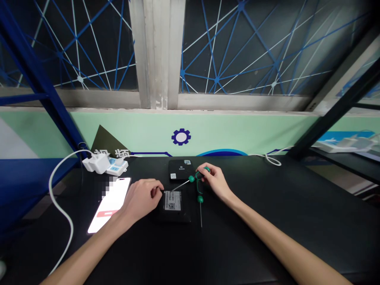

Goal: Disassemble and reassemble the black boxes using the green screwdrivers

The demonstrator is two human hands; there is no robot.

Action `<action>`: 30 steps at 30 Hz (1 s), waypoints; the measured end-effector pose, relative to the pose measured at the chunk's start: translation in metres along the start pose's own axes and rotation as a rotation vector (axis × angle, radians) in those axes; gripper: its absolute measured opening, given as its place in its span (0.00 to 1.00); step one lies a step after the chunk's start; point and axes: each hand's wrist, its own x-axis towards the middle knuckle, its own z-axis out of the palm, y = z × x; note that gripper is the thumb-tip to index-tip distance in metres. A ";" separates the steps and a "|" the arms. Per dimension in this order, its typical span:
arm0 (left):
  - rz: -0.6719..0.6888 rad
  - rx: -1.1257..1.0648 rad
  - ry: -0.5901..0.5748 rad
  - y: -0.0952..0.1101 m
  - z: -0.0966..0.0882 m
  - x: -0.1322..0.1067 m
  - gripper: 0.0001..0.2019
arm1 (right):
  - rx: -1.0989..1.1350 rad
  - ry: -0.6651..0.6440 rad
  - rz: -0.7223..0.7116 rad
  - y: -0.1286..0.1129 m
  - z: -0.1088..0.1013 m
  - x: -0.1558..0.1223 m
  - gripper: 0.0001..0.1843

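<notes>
A flat black box (175, 206) with a white label lies on the black table (267, 221) in front of me. My left hand (142, 198) rests curled at the box's left edge, fingertips pressed on its corner. My right hand (215, 180) is closed around the handle of a green and black screwdriver (190, 180), whose thin shaft slants down-left with its tip at the box's top left corner. A second green-handled screwdriver (200, 206) lies loose on the table just right of the box.
Another black box (181, 169) sits behind the first. A lit phone (110, 204) lies to the left, with a white power strip and charger (105, 164) and a white cable (61, 206) looping toward the table's left edge. A wall runs behind the table.
</notes>
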 end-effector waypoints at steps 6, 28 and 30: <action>0.100 -0.008 0.056 -0.002 0.005 0.001 0.11 | 0.008 -0.020 -0.012 0.002 0.001 0.000 0.17; 0.139 -0.052 -0.143 -0.007 0.010 -0.003 0.18 | 0.001 0.130 -0.004 0.003 -0.014 0.010 0.15; 0.133 -0.045 -0.157 -0.008 0.010 -0.003 0.18 | -0.011 0.148 -0.010 0.005 -0.017 0.011 0.15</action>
